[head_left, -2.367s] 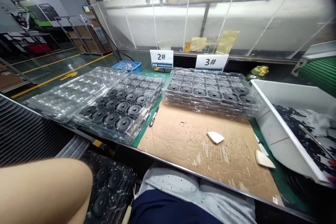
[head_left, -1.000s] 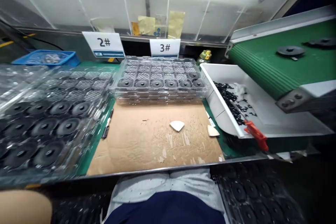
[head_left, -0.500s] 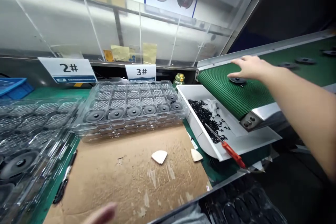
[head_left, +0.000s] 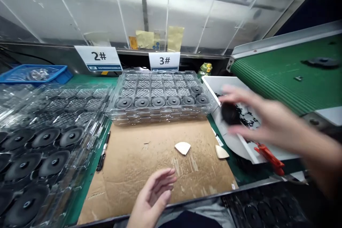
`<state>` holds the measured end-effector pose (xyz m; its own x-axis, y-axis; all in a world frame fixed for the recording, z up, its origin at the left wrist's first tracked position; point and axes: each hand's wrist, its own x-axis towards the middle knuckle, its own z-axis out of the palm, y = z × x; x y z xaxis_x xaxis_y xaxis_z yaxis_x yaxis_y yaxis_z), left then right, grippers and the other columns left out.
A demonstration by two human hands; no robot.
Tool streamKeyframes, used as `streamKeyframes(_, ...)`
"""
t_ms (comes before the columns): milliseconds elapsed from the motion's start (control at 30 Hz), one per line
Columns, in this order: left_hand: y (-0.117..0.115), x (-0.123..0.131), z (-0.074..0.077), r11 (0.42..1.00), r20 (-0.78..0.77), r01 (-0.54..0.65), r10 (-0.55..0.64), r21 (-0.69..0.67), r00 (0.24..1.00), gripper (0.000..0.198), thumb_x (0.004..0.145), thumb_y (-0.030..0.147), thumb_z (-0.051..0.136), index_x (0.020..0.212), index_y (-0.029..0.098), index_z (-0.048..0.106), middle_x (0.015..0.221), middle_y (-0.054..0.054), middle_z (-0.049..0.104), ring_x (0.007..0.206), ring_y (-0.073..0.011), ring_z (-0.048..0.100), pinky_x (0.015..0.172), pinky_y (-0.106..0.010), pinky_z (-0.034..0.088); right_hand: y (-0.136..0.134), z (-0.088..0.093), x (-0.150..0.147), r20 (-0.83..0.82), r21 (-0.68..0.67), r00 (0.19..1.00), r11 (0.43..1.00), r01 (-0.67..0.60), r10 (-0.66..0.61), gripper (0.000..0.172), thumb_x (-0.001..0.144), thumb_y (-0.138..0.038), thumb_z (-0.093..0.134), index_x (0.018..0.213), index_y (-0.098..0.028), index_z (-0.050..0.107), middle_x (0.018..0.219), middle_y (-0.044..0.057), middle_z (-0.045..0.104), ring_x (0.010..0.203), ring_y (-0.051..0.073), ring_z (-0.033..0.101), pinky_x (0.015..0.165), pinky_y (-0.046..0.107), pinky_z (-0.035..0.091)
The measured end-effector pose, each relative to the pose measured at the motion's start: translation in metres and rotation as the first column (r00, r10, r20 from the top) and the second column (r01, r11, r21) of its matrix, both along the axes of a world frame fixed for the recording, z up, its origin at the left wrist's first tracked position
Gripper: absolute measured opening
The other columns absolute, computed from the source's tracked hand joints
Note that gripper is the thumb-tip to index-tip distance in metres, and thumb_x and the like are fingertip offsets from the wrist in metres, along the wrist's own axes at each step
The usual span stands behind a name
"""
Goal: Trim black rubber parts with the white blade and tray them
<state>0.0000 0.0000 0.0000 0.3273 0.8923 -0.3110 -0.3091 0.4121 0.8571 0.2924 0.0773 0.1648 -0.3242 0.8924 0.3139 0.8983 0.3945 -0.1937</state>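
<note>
My right hand (head_left: 263,119) is blurred above the white bin (head_left: 242,148) and holds a round black part (head_left: 230,113) between thumb and fingers. My left hand (head_left: 153,199) hovers open, palm up, over the near edge of the cardboard sheet (head_left: 160,151) and holds nothing. Behind the cardboard stands a stack of clear trays (head_left: 160,94) under the "3#" sign (head_left: 164,60), its front row filled with black round parts. To the left, under the "2#" sign (head_left: 98,57), lie more clear trays (head_left: 50,128) with black round parts.
A green conveyor belt (head_left: 283,74) at the right carries a black part (head_left: 322,61). The white bin holds small black scraps and red-handled cutters (head_left: 269,155). Two pale wedge-shaped pieces (head_left: 183,148) lie on the cardboard. A blue crate (head_left: 34,73) sits far left, a pen (head_left: 103,156) beside the cardboard.
My right hand left the conveyor belt and came back over the white bin with a black part in it. My left hand rose into view over the cardboard. The view turned slightly left.
</note>
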Motion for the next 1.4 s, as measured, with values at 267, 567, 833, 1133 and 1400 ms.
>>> streamKeyframes(267, -0.008, 0.017, -0.011, 0.966, 0.370, 0.222, -0.159, -0.135, 0.915, 0.069, 0.050, 0.040, 0.082, 0.114, 0.030, 0.059, 0.118, -0.011, 0.059, 0.106, -0.0291, 0.057, 0.091, -0.040, 0.043, -0.112, -0.169, -0.118, -0.696, -0.440, 0.688, 0.880, -0.180, -0.207, 0.088, 0.066, -0.069, 0.057, 0.139, -0.028, 0.029, 0.123, 0.011, 0.050, 0.110, 0.025, 0.053, 0.086, 0.034, 0.050)
streamKeyframes(567, 0.006, -0.023, -0.032, 0.915, 0.326, -0.035, 0.179, -0.401, 0.928, 0.068, 0.047, 0.042, 0.082, 0.111, 0.032, 0.061, 0.116, -0.008, 0.063, 0.104, -0.0294, 0.059, 0.090, -0.035, 0.045, -0.063, -0.203, -0.098, -0.407, -0.346, 0.817, 0.897, 0.276, -0.409, 0.045, 0.089, -0.044, 0.042, 0.130, -0.024, 0.044, 0.121, 0.013, 0.048, 0.091, 0.023, 0.059, 0.077, 0.037, 0.051)
streamKeyframes(833, 0.022, -0.029, -0.019, 0.873, 0.322, -0.160, 0.332, -0.460, 0.886, 0.063, 0.056, 0.039, 0.078, 0.115, 0.026, 0.058, 0.124, -0.009, 0.057, 0.109, -0.0296, 0.056, 0.093, -0.034, 0.045, -0.038, -0.248, -0.102, -0.455, -0.291, 0.846, 0.944, 0.155, -0.279, 0.027, 0.088, -0.024, 0.042, 0.108, -0.019, 0.059, 0.093, 0.010, 0.060, 0.086, 0.022, 0.057, 0.076, 0.039, 0.048)
streamKeyframes(1133, 0.031, -0.020, 0.003, 0.891, 0.251, -0.142, 0.269, -0.430, 0.930, 0.060, 0.059, 0.039, 0.077, 0.114, 0.026, 0.058, 0.118, -0.007, 0.060, 0.110, -0.0244, 0.055, 0.094, -0.032, 0.043, -0.028, -0.130, -0.153, -0.671, -0.185, 0.740, 0.977, -0.103, -0.049, 0.032, 0.088, -0.018, 0.044, 0.120, -0.020, 0.050, 0.105, 0.006, 0.061, 0.093, 0.017, 0.055, 0.081, 0.032, 0.046)
streamKeyframes(1400, 0.029, -0.022, 0.020, 0.903, 0.165, -0.174, 0.255, -0.392, 0.953, 0.060, 0.056, 0.039, 0.080, 0.111, 0.025, 0.060, 0.103, -0.005, 0.066, 0.100, -0.0241, 0.059, 0.086, -0.031, 0.048, -0.032, -0.102, -0.189, -0.621, -0.115, 0.772, 0.960, -0.257, 0.132, 0.028, 0.087, -0.012, 0.040, 0.110, -0.010, 0.055, 0.086, 0.008, 0.062, 0.075, 0.017, 0.054, 0.071, 0.034, 0.043)
